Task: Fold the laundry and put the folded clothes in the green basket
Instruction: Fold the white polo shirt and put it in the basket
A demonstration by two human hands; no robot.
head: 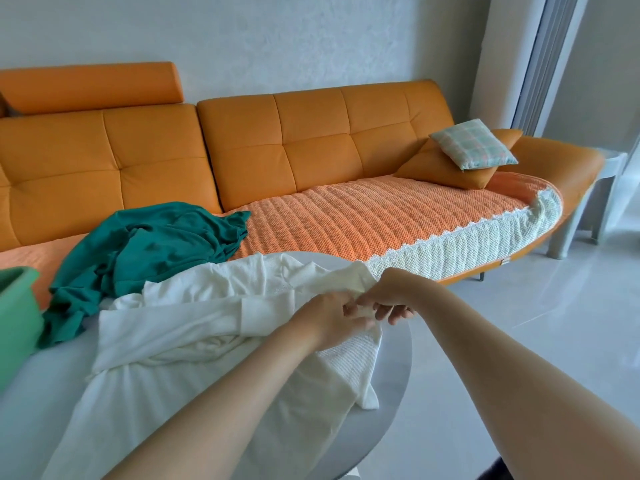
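White garment [207, 323]: is its position recorded? (Inspector 1)

It is recorded as lying crumpled and unfolded on the round table [394, 382]. (Inspector 2)

How is it held? (Inspector 1)

A fold at its right side is pinched by the left hand [332, 320] and the right hand [391, 299]. Fingers are curled round the cloth, and the 2 hands are almost touching. (Inspector 2)

What is noted around it? (Inspector 1)

A green garment [149, 251] is heaped just beyond it, draped from the sofa [311, 143] onto the table. The green basket [17, 306] is seen at the left edge, partly cut off; its contents cannot be told. A checked cushion [474, 143] is propped at the sofa's far end. (Inspector 2)
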